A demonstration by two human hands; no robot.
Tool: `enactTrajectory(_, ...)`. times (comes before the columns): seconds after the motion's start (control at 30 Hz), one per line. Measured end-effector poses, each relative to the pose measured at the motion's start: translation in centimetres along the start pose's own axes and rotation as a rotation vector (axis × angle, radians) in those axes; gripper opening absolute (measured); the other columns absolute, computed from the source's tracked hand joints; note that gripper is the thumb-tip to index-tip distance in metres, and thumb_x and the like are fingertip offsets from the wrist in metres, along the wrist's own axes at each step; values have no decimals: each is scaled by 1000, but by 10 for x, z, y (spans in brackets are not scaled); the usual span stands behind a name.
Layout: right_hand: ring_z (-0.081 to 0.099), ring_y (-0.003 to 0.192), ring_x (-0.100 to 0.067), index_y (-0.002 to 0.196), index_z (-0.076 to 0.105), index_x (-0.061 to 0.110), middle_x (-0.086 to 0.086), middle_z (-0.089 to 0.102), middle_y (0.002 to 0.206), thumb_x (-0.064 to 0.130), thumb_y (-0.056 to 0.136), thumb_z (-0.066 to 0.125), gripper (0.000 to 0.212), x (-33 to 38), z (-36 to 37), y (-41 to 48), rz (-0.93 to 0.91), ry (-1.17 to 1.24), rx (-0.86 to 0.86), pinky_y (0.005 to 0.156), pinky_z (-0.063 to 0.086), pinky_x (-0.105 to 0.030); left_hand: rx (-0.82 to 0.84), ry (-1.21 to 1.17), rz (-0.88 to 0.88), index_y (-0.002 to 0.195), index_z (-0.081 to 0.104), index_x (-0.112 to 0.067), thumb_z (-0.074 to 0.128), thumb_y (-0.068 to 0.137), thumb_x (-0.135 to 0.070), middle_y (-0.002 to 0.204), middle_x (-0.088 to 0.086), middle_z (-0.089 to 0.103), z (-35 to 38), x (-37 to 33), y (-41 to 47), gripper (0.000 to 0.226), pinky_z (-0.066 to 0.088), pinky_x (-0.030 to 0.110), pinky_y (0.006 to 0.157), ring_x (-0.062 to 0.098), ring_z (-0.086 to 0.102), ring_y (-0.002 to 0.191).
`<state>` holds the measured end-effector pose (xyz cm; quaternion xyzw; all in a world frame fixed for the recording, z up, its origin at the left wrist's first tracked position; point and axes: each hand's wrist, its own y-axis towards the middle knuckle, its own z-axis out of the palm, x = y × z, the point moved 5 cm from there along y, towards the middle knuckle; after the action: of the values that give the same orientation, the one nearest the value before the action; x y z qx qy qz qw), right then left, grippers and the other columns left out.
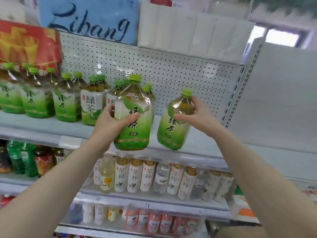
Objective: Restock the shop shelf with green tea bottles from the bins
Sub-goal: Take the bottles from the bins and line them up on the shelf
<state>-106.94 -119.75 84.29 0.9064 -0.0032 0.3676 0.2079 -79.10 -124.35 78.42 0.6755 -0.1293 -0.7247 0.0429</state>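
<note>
Placing step: two bottles up at shelf height, neither looks set down yet. Left hand (109,121) wraps the left green tea bottle (133,115) at mid-label, frame centre. Right hand (193,115) grips the right green tea bottle (173,124) by its shoulder, at 3 o'clock of the first, tilted. Stocked row (66,102) fills the shelf (42,129) toward 9 o'clock, bare shelf behind the held pair. Next, I'd judge: push both toward 12 o'clock, stand upright, labels out

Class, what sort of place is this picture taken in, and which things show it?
Most likely a small shop: tiered shelves with a pegboard back, rows of matching green tea bottles, and tissue packs stacked on top.
</note>
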Motion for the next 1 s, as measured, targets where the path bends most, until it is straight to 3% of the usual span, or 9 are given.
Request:
enactTrajectory(0.07,61,106,-16,128,51,34,3,62,115,45,66,84,71,-9,14,20,21,-69,1,86,51,-32,-9,4,-6,121,58,-22,91,33,-60,106,-3,73,-3,3,18,101,58,45,82,17,72,91)
enactTrajectory(0.13,58,109,-21,123,51,43,-2,60,117,58,56,80,75,-18,23,37,38,-121,-9,94,51,-41,-10,7,-5,122,58,-22,92,32,-59,106,-3,72,-5,6,35,103,58,46,82,18,72,91)
enactTrajectory(0.27,61,104,-18,128,54,37,1,65,112,42,67,85,68,-31,36,61,69,-127,11,87,48,-32,-4,22,1,118,59,-22,86,34,-56,104,-3,72,-7,15,61,94,59,43,78,16,72,87)
enactTrajectory(0.4,56,105,-22,131,49,39,-4,52,119,45,67,84,73,-47,46,82,134,-167,-2,97,48,-40,16,41,4,115,60,-26,90,36,-58,101,-4,74,-7,24,80,90,60,45,78,15,72,88)
enactTrajectory(0.53,57,108,-24,133,50,37,-3,55,119,47,65,82,76,-58,51,105,142,-163,-20,96,50,-43,41,33,3,115,60,-29,91,35,-59,100,-5,74,-5,32,91,91,60,45,79,15,72,88)
enactTrajectory(0.67,57,106,-20,139,48,29,-1,60,124,28,81,80,66,-67,53,125,161,-119,31,83,46,-31,51,44,5,112,59,-31,92,37,-56,102,-6,73,-4,35,97,85,59,44,82,13,72,90)
enactTrajectory(0.8,54,115,-21,147,39,31,3,58,125,21,88,75,70,-76,53,139,207,-46,73,88,41,-30,44,51,-4,114,58,-29,88,43,-50,102,-6,73,0,35,100,80,58,44,84,13,71,92)
enactTrajectory(0.9,51,124,-24,150,32,32,4,55,125,23,91,71,71,-77,53,141,231,-73,130,91,38,-31,58,59,0,112,59,-31,91,44,-51,100,-7,74,2,37,99,78,58,45,83,14,71,92)
enactTrajectory(1.0,46,132,-29,154,24,28,-5,49,143,35,90,70,79,-67,44,135,229,-276,104,98,40,-37,58,73,5,113,59,-29,88,43,-50,100,-6,73,7,37,93,79,58,44,84,13,70,92)
